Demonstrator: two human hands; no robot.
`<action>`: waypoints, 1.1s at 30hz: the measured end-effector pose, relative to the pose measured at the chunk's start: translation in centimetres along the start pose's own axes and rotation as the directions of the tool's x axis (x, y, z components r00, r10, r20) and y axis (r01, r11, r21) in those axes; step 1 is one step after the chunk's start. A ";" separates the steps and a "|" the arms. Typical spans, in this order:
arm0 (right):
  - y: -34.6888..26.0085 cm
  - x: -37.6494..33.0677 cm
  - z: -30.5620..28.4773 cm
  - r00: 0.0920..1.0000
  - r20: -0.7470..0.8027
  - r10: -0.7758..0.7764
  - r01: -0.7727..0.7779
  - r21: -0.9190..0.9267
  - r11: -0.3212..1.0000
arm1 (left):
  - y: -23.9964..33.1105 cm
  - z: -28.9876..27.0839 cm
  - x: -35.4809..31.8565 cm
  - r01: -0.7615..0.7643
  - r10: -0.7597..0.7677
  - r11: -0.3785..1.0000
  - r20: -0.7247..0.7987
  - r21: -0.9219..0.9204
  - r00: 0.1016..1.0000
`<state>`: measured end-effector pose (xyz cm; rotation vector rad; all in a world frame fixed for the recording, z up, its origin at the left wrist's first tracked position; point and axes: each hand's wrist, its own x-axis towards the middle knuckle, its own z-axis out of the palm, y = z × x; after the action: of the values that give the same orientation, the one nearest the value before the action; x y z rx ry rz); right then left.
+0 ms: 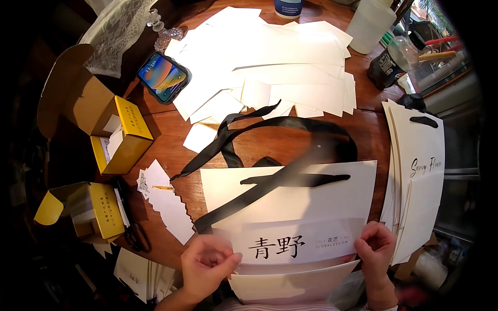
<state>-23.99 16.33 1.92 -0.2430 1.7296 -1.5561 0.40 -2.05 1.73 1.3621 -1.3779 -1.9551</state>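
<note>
A white paper bag [290, 199] with black ribbon handles [270, 129] lies flat on the round wooden table [280, 142] in front of me. Across its lower part sits a white printed label strip [295, 241] with black characters. My left hand [205, 264] pinches the strip's left end. My right hand [376, 249] pinches its right end at the bag's edge. Below the strip another white sheet [290, 285] pokes out toward me.
Several white paper strips [270, 57] cover the far table. A phone [162, 76] lies at the left, beside two yellow cardboard boxes [124, 137] [96, 210], small cards [168, 205] and scissors [136, 236]. A stack of white bags [417, 171] stands right; bottle [391, 59] and white container [369, 23] behind.
</note>
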 end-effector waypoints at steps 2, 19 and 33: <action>0.2 -0.2 -0.2 1.000 -0.006 0.012 -0.012 0.018 1.000 | -0.1 -0.1 -0.1 0.028 -0.027 0.999 -0.020 0.040 0.999; 0.3 0.1 -0.2 0.996 -0.067 0.053 -0.053 0.004 0.999 | 1.0 1.3 0.9 0.042 -0.041 0.999 -0.097 0.011 0.994; 0.4 0.3 0.1 0.996 -0.090 0.028 -0.026 0.018 0.999 | 1.4 0.9 1.1 -0.041 0.041 0.999 0.016 -0.026 0.999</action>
<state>-24.05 16.15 1.46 -0.1426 1.7806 -1.5831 -1.19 -3.03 2.42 1.2989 -1.3732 -1.9554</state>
